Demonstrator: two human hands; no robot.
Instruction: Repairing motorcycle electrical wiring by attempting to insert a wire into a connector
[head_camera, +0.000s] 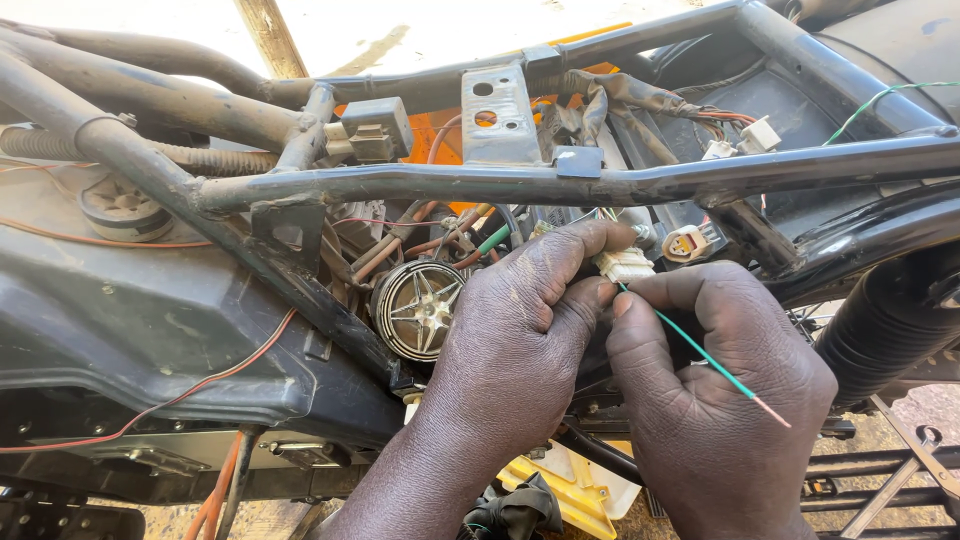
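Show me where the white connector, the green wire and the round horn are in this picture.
white connector (624, 264), head view, middle of its plastic body.
green wire (700, 352), head view, middle of its length over the right hand.
round horn (417, 308), head view, centre of its star-patterned face.

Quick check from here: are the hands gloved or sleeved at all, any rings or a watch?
No. The left hand and right hand are both bare: no gloves, rings or watch in view. The left forearm is uncovered as far as the picture's edge; no sleeve shows. The right wrist is cut off at the bottom edge.

Sunlit sandy ground (400, 30) beyond a wooden post (272, 38)
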